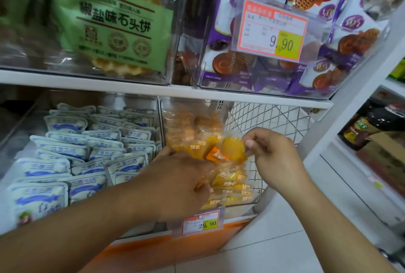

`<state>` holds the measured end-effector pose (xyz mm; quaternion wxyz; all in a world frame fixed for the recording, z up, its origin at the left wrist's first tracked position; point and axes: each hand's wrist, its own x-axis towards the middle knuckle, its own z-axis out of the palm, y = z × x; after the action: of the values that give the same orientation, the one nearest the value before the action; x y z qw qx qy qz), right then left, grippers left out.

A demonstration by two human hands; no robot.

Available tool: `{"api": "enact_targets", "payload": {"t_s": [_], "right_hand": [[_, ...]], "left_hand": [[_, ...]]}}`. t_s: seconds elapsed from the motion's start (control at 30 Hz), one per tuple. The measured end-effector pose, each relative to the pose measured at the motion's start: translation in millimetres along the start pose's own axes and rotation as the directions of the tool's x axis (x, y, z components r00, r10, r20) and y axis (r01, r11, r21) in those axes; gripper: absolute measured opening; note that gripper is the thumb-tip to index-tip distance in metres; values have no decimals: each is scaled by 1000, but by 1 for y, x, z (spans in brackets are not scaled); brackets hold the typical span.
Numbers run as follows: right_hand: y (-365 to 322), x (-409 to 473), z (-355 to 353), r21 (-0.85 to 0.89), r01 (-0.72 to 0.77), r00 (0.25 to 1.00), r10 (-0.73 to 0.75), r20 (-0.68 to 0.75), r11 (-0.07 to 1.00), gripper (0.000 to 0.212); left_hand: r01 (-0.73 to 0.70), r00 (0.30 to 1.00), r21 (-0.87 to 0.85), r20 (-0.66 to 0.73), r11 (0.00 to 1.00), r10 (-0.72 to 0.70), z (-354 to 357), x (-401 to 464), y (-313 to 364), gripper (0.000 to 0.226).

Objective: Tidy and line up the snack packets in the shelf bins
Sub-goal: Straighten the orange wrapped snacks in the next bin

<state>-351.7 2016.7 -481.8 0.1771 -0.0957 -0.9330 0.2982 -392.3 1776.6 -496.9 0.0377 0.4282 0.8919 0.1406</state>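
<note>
The left hand (182, 176) reaches into the clear bin (162, 117) at lower centre of the frame, fingers curled down into the yellow snack packets (230, 181), apparently gathering or steadying the heap. The right hand (271, 152) pinches the edge of one yellow packet (233, 148) between thumb and fingertips, lifting it, probably to stand it straight. Left of this bin, blue-and-white packets (83, 156) lie in overlapping rows. A price tag (200, 222) hangs on the bin's front.
</note>
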Motion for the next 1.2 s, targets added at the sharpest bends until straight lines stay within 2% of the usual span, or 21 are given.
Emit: {"api": "enact_targets", "payload": {"t_s": [0.13,0.3,0.37,0.47,0.53,0.63,0.73,0.8,0.83,0.87,1.0,1.1,1.2], "right_hand": [[-5,5,6,-4,30,999,-30,39,1000,25],[-11,28,16,-309,200,976,-163,142,930,23],[-14,38,22,-356,245,964,-186,191,902,24],[-17,49,28,-388,249,949,-144,282,887,24],[-19,52,25,-349,216,957,-126,262,912,28],[-23,42,11,-162,134,974,-100,205,978,38],[-26,26,0,23,37,913,-43,405,999,42],[-26,17,0,-77,40,852,7,524,996,32],[-25,14,1,-158,81,844,16,537,984,28],[-25,12,2,-204,110,848,15,530,973,27],[-22,10,-4,-136,126,893,-52,447,983,30],[-16,12,-5,-179,162,902,-72,425,970,35],[-10,15,0,-219,190,923,-98,373,957,27]], "left_hand": [[2,1000,7,10,1000,-2,0,1,1,33],[-20,1000,16,-14,1000,20,3,0,0,36],[-20,1000,8,-19,1000,20,3,-1,0,38],[-31,999,14,-28,999,31,4,-1,-1,38],[-33,999,17,-26,999,33,4,-1,-2,37],[-38,999,16,-22,999,39,5,0,-2,40],[-53,998,25,-24,998,54,7,0,-4,41],[-62,998,23,-21,998,63,8,0,-5,41],[-64,998,21,-20,998,64,8,0,-5,40],[-66,998,24,-21,998,66,8,-1,-5,40],[-68,997,27,-32,997,69,8,0,-6,41],[-69,997,41,-44,997,71,9,-2,-6,45],[-70,996,46,-51,996,73,10,-2,-6,48]]}}
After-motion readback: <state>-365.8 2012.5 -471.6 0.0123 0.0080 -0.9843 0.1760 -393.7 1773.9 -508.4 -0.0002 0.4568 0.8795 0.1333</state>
